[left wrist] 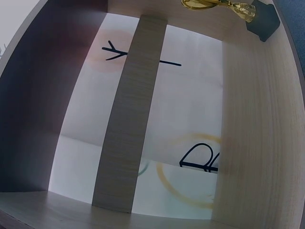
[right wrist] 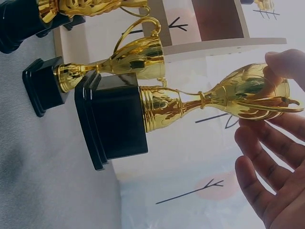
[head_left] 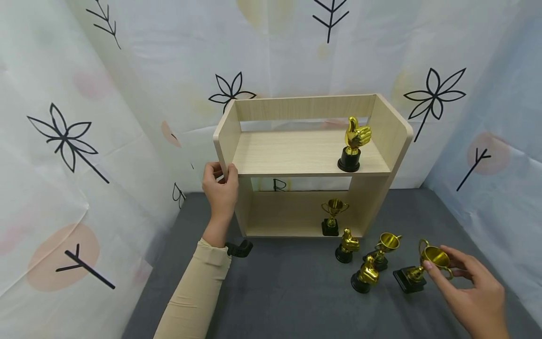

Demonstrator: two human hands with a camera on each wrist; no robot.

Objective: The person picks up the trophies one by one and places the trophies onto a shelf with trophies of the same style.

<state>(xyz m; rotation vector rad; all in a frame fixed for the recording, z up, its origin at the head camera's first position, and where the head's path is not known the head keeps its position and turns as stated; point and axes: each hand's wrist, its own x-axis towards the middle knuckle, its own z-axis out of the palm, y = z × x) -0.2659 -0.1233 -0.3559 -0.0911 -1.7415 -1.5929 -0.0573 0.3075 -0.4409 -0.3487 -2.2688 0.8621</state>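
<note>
My right hand (head_left: 476, 285) pinches a gold trophy cup (head_left: 436, 256) by its bowl, thumb on one side and fingers on the other. In the right wrist view, the cup's black stepped base (right wrist: 119, 119) points away from the palm, close over the grey table. On the left, my left hand (head_left: 222, 190) grips the edge of the side panel of a light wooden two-tier shelf (head_left: 292, 153). The left wrist view looks into the shelf's lower compartment (left wrist: 257, 143); that hand is outside it.
A gold thumbs-up trophy (head_left: 350, 150) stands on the upper tier at right. A trophy cup (head_left: 332, 216) stands on the lower tier. Before the shelf, on the table (head_left: 288, 292), are two thumbs-up trophies (head_left: 348, 245) and another cup (head_left: 383, 249). Patterned cloth (head_left: 169, 70) surrounds the table.
</note>
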